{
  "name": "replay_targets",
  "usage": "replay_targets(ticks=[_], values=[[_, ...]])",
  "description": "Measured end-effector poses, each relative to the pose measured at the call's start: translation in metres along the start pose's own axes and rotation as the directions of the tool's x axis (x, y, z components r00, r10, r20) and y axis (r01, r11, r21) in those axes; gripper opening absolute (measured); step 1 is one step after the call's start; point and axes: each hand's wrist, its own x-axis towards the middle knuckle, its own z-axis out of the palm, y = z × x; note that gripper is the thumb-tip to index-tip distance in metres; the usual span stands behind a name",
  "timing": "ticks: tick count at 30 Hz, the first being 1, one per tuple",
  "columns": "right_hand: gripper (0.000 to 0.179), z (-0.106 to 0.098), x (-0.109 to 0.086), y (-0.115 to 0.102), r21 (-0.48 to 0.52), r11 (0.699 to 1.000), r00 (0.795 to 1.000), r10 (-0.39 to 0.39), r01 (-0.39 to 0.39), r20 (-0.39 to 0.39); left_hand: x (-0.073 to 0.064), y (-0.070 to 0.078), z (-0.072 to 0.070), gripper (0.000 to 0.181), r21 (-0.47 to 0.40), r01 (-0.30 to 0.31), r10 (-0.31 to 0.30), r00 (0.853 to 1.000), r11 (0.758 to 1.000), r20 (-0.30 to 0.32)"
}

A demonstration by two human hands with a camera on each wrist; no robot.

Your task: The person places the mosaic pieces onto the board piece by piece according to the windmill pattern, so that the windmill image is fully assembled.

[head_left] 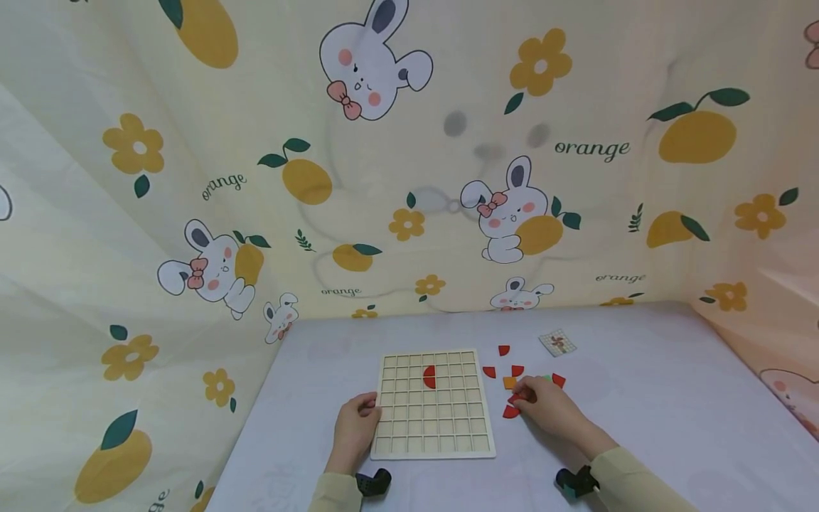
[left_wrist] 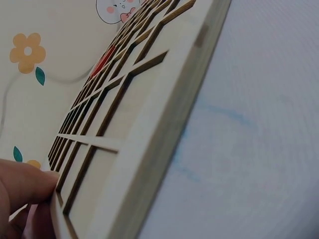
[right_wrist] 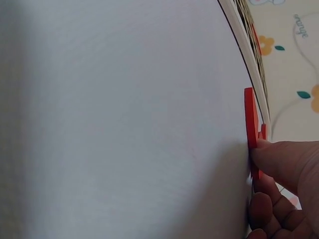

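A cream square grid board (head_left: 430, 456) lies on the table. Two red quarter-circle pieces (head_left: 431, 371) sit in neighbouring cells near its far side, together making a half disc. My left hand (head_left: 355, 430) holds the board by its left edge, fingertips at the rim in the left wrist view. To the right of the board, my right hand (head_left: 549, 409) pinches a red quarter-circle piece (head_left: 515, 399) between thumb and fingers, low over the table. Another red piece (head_left: 510, 412) lies just in front of those fingertips. The right hand partly covers a green piece (head_left: 547, 377).
Several more red pieces (head_left: 504, 350) and an orange square piece (head_left: 509, 382) are scattered right of the board. Farther back lies a small pattern card (head_left: 558, 343). A printed cloth (head_left: 441, 178) hangs behind and beside the white table (head_left: 640, 398).
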Motion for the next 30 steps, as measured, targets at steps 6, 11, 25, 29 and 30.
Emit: replay_targets(ticks=[6, 11, 25, 29, 30], values=[[0.02, 0.0, 0.003, 0.001, 0.016, 1.0, 1.0, 0.012, -0.013, 0.021, 0.001, -0.001, 0.001, 0.029, 0.012, 0.014, -0.014, 1.0, 1.0, -0.012], [0.019, -0.005, 0.002, 0.0, -0.005, 1.0, 0.999, 0.022, -0.022, 0.034, 0.001, 0.0, 0.001, 0.029, 0.006, 0.012, -0.012, 1.0, 1.0, -0.01], [0.023, -0.014, 0.009, -0.018, 0.009, 1.0, 1.0, -0.029, 0.029, 0.007, 0.003, -0.005, 0.001, 0.028, 0.008, -0.001, 0.001, 1.0, 1.0, -0.008], [0.019, -0.008, 0.018, -0.03, 0.121, 0.993, 1.0, 0.009, -0.007, -0.014, 0.004, -0.006, 0.003, 0.028, 0.009, -0.004, 0.005, 1.0, 1.0, -0.018], [0.02, -0.005, 0.021, -0.034, 0.158, 0.987, 0.999, 0.026, -0.022, -0.019, 0.004, -0.006, 0.003, 0.028, 0.009, -0.003, 0.004, 1.0, 1.0, -0.021]])
